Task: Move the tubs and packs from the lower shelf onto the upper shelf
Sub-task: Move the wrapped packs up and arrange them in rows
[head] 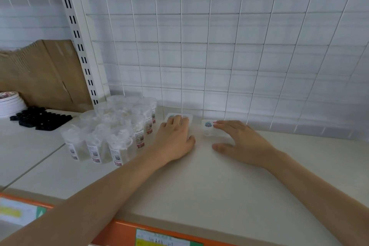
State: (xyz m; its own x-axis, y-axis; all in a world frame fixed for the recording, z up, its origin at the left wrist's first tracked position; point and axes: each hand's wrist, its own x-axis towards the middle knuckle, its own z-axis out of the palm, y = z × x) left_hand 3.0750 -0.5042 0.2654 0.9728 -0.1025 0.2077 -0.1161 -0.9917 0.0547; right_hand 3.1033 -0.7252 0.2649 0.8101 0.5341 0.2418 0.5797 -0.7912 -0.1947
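Observation:
Two small white packs with a blue print lie at the back of the upper shelf (199, 185), close to the wire grid. My left hand (175, 136) lies on top of the left pack (171, 116) and covers most of it, fingers stretched forward and thumb out to the right. My right hand (239, 140) rests its straight fingers on the right pack (208, 128), its thumb spread apart on the shelf. A cluster of several clear lidded tubs (111, 136) with barcode labels stands just left of my left hand.
A white wire grid (219, 56) backs the shelf. A slotted upright post (79, 46) divides the bays. In the left bay are black caps (40, 119), a stack of white discs (10, 104) and cardboard (46, 72). An orange price rail (129, 229) edges the front.

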